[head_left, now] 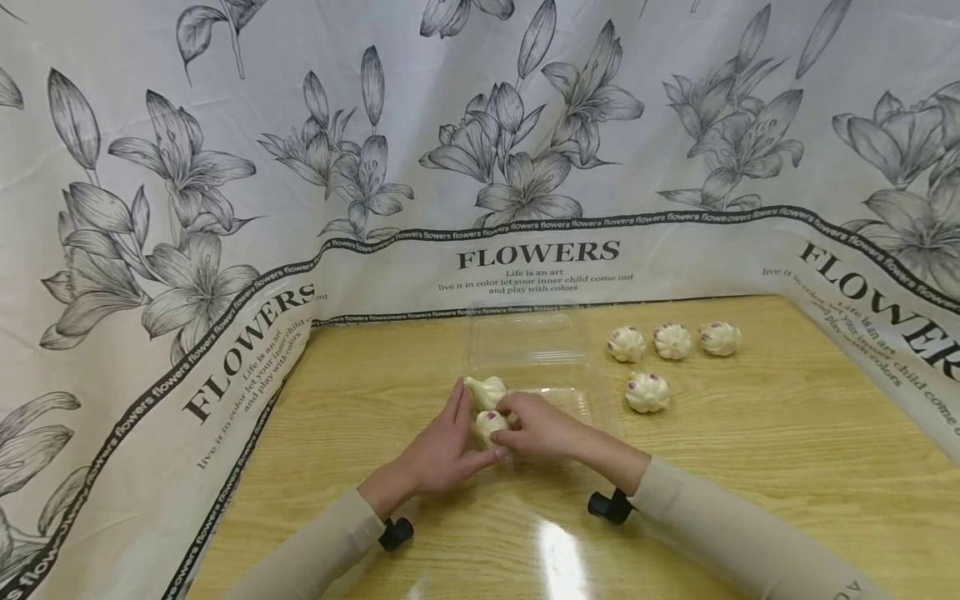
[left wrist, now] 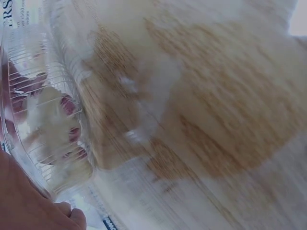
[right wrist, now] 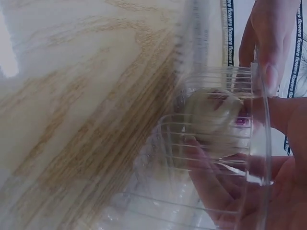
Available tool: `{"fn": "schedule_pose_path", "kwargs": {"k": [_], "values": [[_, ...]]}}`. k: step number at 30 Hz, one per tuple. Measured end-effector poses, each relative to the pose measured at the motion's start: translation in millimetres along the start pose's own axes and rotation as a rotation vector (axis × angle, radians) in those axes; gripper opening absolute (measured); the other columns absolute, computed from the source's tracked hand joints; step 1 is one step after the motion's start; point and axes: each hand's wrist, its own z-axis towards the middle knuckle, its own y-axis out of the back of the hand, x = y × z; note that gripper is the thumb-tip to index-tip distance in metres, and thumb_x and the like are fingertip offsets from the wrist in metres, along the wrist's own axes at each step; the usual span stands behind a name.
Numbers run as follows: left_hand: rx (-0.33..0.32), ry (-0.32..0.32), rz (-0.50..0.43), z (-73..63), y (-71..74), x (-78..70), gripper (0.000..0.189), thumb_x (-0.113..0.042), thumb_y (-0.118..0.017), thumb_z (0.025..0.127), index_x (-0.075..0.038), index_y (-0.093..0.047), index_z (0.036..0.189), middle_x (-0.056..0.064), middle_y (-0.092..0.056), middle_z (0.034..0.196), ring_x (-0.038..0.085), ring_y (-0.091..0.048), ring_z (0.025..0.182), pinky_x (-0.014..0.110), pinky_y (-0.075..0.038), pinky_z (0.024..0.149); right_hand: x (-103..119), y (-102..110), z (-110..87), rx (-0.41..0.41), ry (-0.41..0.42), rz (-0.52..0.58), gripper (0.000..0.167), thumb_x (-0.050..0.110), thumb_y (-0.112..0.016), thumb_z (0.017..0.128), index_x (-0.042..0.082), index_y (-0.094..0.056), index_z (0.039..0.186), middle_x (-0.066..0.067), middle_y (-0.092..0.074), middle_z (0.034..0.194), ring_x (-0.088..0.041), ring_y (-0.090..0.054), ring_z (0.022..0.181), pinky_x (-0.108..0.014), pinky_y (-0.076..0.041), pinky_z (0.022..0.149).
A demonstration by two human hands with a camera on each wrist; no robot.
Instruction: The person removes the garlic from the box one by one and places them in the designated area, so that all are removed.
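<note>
A clear plastic clamshell box [head_left: 598, 402] lies open on the table, holding two cream garlic bulbs at its left end. The rear bulb [head_left: 491, 390] has its stem pointing left. My right hand [head_left: 543, 427] reaches into the box and grips the front bulb [head_left: 488, 424], which has a purple patch. In the right wrist view this garlic bulb [right wrist: 213, 115] shows through the ribbed wall, with fingers around it. My left hand [head_left: 433, 452] rests along the box's left end, fingers straight and thumb spread toward the front rim.
Several more garlic bulbs [head_left: 671, 342] sit right of the box, most in a back row and one bulb [head_left: 647, 392] nearer. The box's transparent lid [head_left: 527, 340] lies folded back toward the curtain [head_left: 390, 283]. Curtain cloth borders the wooden table [head_left: 360, 400] behind and at both sides.
</note>
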Motion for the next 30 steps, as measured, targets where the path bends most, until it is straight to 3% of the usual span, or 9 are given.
{"fn": "schedule_pose_path", "kwargs": {"k": [5,10,18,25,30], "values": [[0.009,0.018,-0.004,-0.7,1.6,-1.8,0.119,-0.081,-0.043,0.092,0.001,0.007,0.161,0.018,0.017,0.168,0.039,-0.024,0.151,0.043,-0.03,0.122,-3,8,-2.6,0.042,0.037,-0.036,0.032,0.016,-0.072,0.092,-0.005,-0.066,0.115,-0.019,-0.065,0.108,-0.022,-0.063,0.087,-0.038,-0.057,0.079],[0.016,0.031,-0.007,-0.9,1.4,-2.4,0.119,-0.083,-0.042,0.091,0.0,0.007,0.162,0.016,0.018,0.168,0.038,-0.021,0.152,0.043,-0.03,0.122,-8,16,-7.8,0.088,-0.022,-0.033,0.054,0.015,-0.07,0.09,-0.009,-0.056,0.138,-0.025,-0.064,0.113,-0.03,-0.067,0.094,-0.045,-0.058,0.082],[0.017,0.03,-0.009,-0.3,-0.4,-1.3,0.119,-0.082,-0.043,0.091,0.0,0.007,0.162,0.015,0.019,0.168,0.037,-0.02,0.153,0.042,-0.028,0.123,-19,22,-15.0,0.107,-0.068,0.024,0.057,0.008,-0.074,0.088,-0.009,-0.054,0.138,-0.026,-0.065,0.117,-0.032,-0.07,0.095,-0.043,-0.06,0.082],[0.016,0.031,-0.008,-0.5,0.5,-1.6,0.119,-0.084,-0.041,0.091,0.0,0.007,0.162,0.015,0.018,0.168,0.039,-0.021,0.152,0.043,-0.029,0.122,-20,21,-14.7,0.104,-0.068,0.015,0.064,0.022,-0.076,0.091,-0.011,-0.05,0.141,-0.026,-0.067,0.116,-0.03,-0.07,0.093,-0.042,-0.06,0.082],[0.013,0.031,-0.008,-0.5,0.4,-1.8,0.119,-0.084,-0.041,0.091,-0.001,0.007,0.162,0.015,0.018,0.168,0.04,-0.023,0.151,0.043,-0.029,0.122,-14,15,-11.2,0.077,-0.101,0.018,0.058,0.028,-0.077,0.091,-0.011,-0.058,0.128,-0.02,-0.069,0.105,-0.027,-0.068,0.09,-0.041,-0.06,0.079]]}}
